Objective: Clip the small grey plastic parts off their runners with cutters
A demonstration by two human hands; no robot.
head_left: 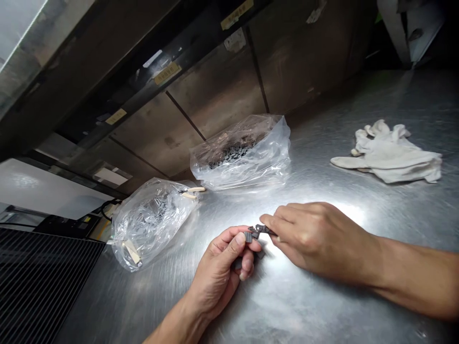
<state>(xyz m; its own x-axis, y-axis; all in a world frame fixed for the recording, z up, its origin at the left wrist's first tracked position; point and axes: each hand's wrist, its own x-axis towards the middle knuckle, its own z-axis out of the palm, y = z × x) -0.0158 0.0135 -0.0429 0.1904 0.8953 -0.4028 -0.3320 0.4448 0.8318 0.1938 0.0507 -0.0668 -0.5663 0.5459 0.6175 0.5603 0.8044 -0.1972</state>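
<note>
Left hand (217,273) and right hand (315,239) are both pinching a small dark metal part (260,230) at the fingertips, working close together just above the stainless steel bench (322,306).

Place: workshop or small-parts factory bench
Surface: scratched stainless steel workbench (315,306)
Stock: clear plastic bags (240,165) of small dark parts (231,155)
Wear: white cotton work glove (389,155) lying on the steel
Behind: metal cabinet panels (218,91) with paper labels (167,73)
Corner: black ventilated grating (39,286)
</note>
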